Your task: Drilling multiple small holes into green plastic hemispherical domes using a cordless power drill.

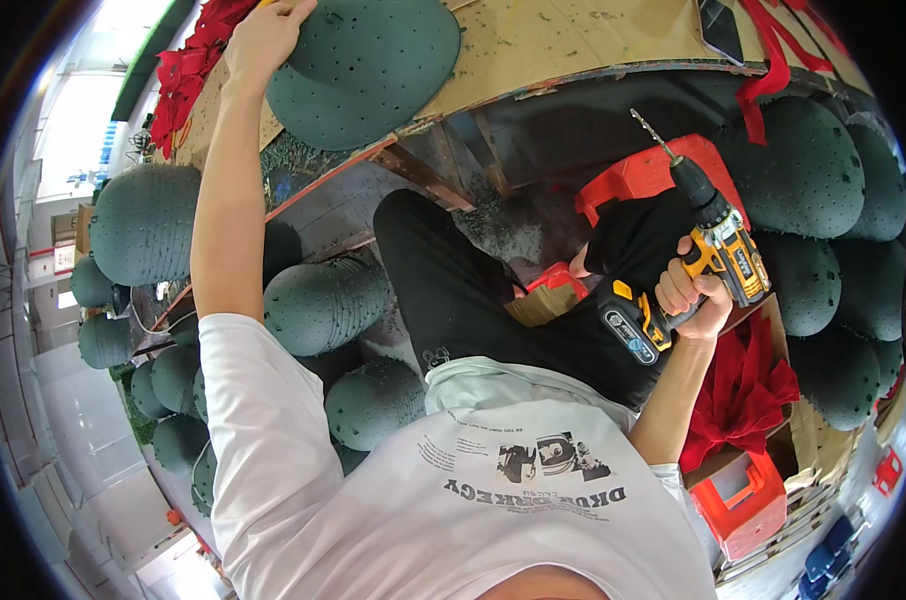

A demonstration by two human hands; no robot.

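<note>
In my right hand [695,292] is a yellow and black cordless drill [725,255], my fingers wrapped round its handle. Its long bit [653,133] points up and left, touching nothing. My left arm reaches to the worktable's far left, where my left hand [263,45] grips the left edge of a dark green foam-like dome [368,75] dotted with small holes. The fingertips are partly cut off at the upper edge of the picture. The dome rests on the brown-covered worktable [533,40], overhanging its near edge.
Stacks of similar green domes stand at left [148,225], beside my legs [328,305] and at right [798,170]. Red ribbon [743,390] fills a box at right, near a red plastic stool [748,505]. A phone [720,30] lies on the table. Green crumbs litter the floor.
</note>
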